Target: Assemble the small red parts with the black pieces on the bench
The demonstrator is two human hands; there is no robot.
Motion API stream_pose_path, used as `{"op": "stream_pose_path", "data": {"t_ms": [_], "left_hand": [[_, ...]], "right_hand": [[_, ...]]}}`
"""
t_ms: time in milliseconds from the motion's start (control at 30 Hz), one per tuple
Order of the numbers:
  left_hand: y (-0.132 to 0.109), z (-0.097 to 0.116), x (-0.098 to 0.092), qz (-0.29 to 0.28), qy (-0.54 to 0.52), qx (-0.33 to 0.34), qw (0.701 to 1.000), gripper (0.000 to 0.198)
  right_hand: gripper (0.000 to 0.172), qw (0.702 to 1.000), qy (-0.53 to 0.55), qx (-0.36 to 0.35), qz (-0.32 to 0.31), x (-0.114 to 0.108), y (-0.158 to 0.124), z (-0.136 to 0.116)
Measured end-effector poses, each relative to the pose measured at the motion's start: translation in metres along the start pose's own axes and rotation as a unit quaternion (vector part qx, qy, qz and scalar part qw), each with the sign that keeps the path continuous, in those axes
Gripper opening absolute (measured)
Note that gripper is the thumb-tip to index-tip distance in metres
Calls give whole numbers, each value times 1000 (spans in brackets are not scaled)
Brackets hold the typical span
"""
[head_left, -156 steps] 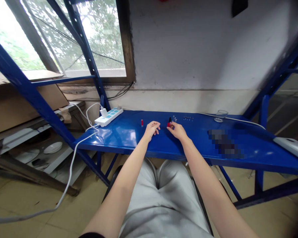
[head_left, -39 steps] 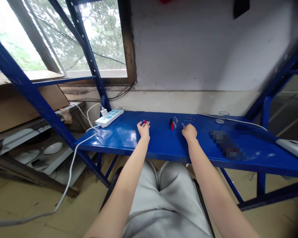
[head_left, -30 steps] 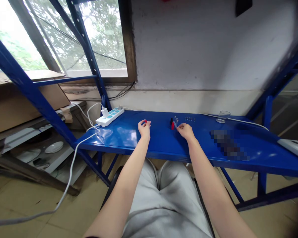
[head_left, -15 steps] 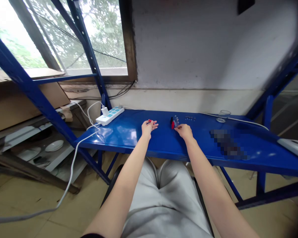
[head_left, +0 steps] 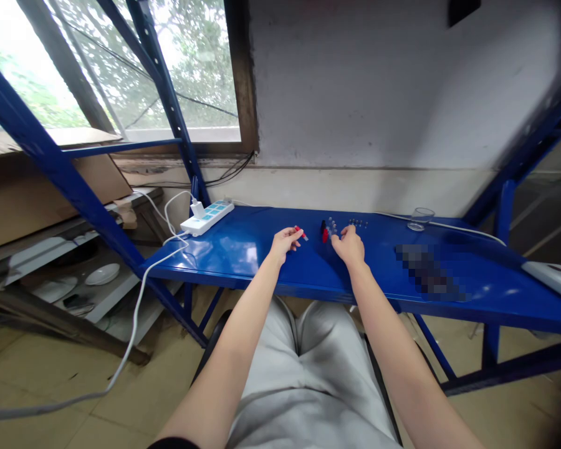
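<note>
My left hand (head_left: 284, 240) rests on the blue metal shelf (head_left: 243, 255) and pinches a small red tube (head_left: 301, 233) between its fingertips. My right hand (head_left: 349, 245) lies to its right, fingers curled near a cluster of small bottles (head_left: 327, 229), one red and black, the others clear. Whether the right fingers hold anything is hidden. A row of tiny dark pieces (head_left: 358, 222) lies just behind the right hand.
A white power strip (head_left: 206, 217) with a cable sits at the shelf's back left. A small glass cup (head_left: 419, 218) and a white cable lie at the back right. A blurred patch (head_left: 425, 271) covers the shelf's right. Plates sit on a low shelf at left.
My left hand has carried the red tube to the right, toward the bottles. My right hand went from the tiny pieces back to beside the bottles.
</note>
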State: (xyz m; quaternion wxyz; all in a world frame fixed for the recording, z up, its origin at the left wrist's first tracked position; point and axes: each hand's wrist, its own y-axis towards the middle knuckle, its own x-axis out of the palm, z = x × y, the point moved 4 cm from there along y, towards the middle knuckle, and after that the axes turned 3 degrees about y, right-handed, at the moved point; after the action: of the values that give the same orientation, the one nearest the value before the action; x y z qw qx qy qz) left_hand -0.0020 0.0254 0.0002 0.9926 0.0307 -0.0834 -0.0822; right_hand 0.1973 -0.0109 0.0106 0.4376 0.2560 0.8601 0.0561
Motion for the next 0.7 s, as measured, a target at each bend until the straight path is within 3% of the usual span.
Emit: {"op": "stream_pose_path", "data": {"t_ms": [100, 200, 300, 467, 700], "left_hand": [[1, -1, 1, -7, -2, 8, 1000, 24], [-1, 0, 5, -43, 1, -1, 999, 25], [-5, 1, 11, -93, 9, -13, 996, 29], [-8, 2, 15, -139, 20, -11, 990, 29], [-4, 0, 11, -108, -9, -6, 994, 32]], "right_hand": [[19, 994, 12, -83, 66, -7, -9, -17], [28, 981, 7, -191, 39, -2, -20, -35], [33, 970, -23, -240, -9, 7, -26, -45], [33, 960, -62, -271, -46, 16, -26, -46], [35, 967, -50, -248, -14, 13, -23, -43]]}}
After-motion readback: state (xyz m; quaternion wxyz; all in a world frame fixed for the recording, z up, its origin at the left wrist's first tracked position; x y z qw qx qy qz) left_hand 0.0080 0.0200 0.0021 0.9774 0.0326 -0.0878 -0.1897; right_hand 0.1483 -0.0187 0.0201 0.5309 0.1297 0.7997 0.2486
